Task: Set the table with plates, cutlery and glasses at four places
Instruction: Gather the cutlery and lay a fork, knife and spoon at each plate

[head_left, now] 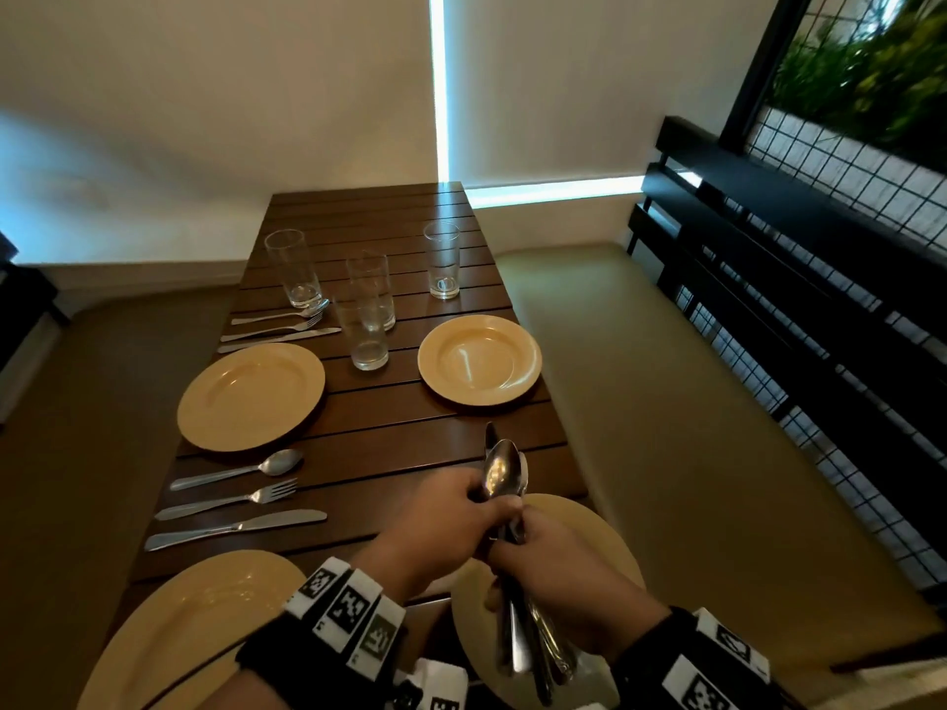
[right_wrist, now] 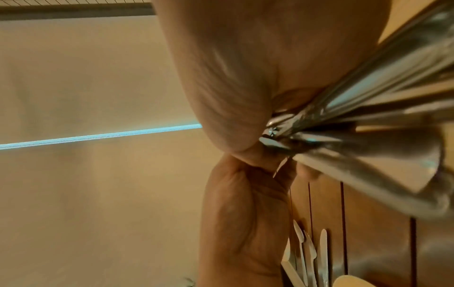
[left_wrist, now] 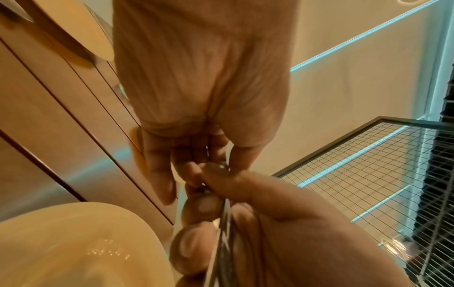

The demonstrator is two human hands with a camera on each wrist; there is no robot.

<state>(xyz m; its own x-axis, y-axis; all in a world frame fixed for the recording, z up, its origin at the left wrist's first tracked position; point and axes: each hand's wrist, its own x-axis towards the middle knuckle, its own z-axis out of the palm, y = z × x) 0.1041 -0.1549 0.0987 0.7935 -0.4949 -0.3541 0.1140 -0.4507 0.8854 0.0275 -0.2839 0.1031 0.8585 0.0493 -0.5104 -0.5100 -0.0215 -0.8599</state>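
Over the near right yellow plate (head_left: 604, 545) my right hand (head_left: 517, 550) grips a bundle of steel cutlery (head_left: 505, 474) by the handles, spoon bowls pointing up. My left hand (head_left: 474, 499) pinches the bundle just below the spoon bowls, touching the right hand. In the left wrist view the left fingers (left_wrist: 159, 170) curl at the cutlery (left_wrist: 224, 229) held by the right hand (left_wrist: 282, 223). The handles (right_wrist: 368, 116) fan out in the right wrist view. Three more plates lie far left (head_left: 251, 397), far right (head_left: 479, 358) and near left (head_left: 194, 632).
On the brown slatted table (head_left: 410, 443), a spoon, fork and knife set (head_left: 235, 499) lies between the left plates, another (head_left: 282, 327) beyond the far left plate. Several empty glasses (head_left: 366, 320) stand mid-table. A cushioned bench (head_left: 692, 427) runs along the right.
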